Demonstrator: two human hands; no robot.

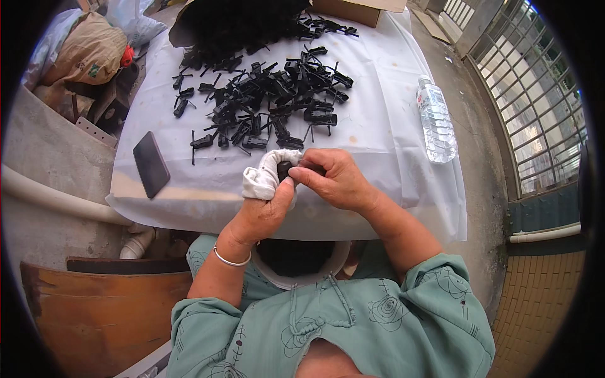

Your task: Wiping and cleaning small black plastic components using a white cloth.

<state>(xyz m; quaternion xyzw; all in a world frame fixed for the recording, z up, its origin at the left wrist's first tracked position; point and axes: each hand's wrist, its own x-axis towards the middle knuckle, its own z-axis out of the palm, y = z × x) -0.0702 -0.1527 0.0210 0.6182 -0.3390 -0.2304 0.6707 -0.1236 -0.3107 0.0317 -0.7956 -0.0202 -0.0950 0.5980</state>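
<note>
The right hand pinches, thumb against finger, a small black plastic part; the left hand, partly covered by white cloth, closes around it. Beyond, similar black parts lie heaped on the white table sheet.

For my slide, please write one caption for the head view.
Left hand, with white cloth, and right hand hold a small dark part near black parts piled on a table.

Found phone on surface at left, bottle at right, loose parts between, box behind at far end; noted bucket before near edge.
</note>
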